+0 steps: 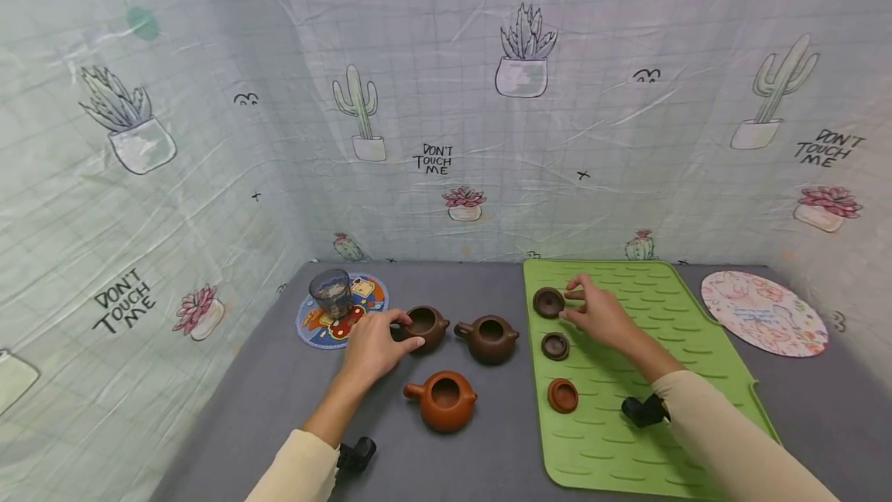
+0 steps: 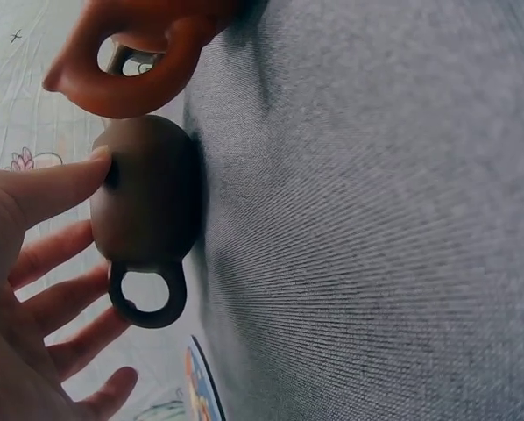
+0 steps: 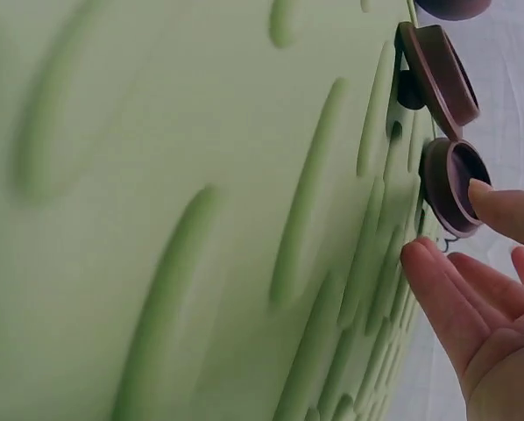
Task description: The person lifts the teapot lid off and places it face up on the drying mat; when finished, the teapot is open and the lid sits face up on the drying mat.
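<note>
Three small clay teapots without lids stand on the grey cloth: a dark brown one (image 1: 430, 341) at left, another brown one (image 1: 492, 352) beside it, and an orange one (image 1: 449, 414) nearer. My left hand (image 1: 375, 345) is at the left brown teapot's handle side; its thumb touches the body, its other fingers spread behind. My right hand (image 1: 599, 316) is at the right edge of a dark lid (image 1: 548, 303), thumb at the rim and fingertips just beside it. That lid lies upside down on the green mat (image 1: 627, 448), above a smaller dark lid (image 1: 555, 347) and an orange lid (image 1: 562, 397).
A clear tumbler (image 1: 332, 297) stands on a round, colourful coaster (image 1: 376, 293) at the back left. Right of the mat lies a pink patterned oval mat (image 1: 765, 314). A cactus-printed sheet (image 1: 418, 215) hangs behind the table.
</note>
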Demonstrator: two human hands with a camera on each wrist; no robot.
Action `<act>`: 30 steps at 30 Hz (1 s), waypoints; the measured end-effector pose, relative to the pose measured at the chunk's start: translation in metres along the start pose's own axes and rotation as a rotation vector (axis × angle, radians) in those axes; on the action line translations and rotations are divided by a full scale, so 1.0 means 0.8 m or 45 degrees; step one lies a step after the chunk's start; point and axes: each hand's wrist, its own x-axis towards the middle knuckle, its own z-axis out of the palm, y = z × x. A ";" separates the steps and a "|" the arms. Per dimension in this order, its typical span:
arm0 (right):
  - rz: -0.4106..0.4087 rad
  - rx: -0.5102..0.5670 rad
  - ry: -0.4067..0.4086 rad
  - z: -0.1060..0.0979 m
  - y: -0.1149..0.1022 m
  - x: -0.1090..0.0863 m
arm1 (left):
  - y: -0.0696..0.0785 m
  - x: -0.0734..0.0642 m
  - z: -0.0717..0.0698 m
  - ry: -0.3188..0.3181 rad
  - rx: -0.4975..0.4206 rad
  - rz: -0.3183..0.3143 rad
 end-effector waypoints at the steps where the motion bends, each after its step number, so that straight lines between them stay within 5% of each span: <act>1: 0.007 0.014 -0.007 -0.002 0.000 -0.003 | -0.001 0.000 0.000 -0.003 -0.005 0.000; 5: 0.005 -0.033 0.003 -0.013 -0.004 -0.018 | -0.002 0.001 -0.004 -0.028 -0.033 0.013; 9: -0.029 -0.239 0.049 -0.027 -0.009 -0.034 | -0.002 0.007 -0.015 -0.044 -0.052 0.054; 18: -0.148 -0.515 0.109 -0.058 -0.024 -0.050 | -0.008 0.021 -0.052 -0.023 0.140 0.329; 24: -0.322 -0.698 0.210 -0.066 -0.043 -0.054 | 0.010 0.030 -0.076 -0.036 0.301 0.440; 30: -0.385 -0.798 0.204 -0.064 -0.075 -0.056 | 0.040 0.041 -0.095 -0.034 0.447 0.563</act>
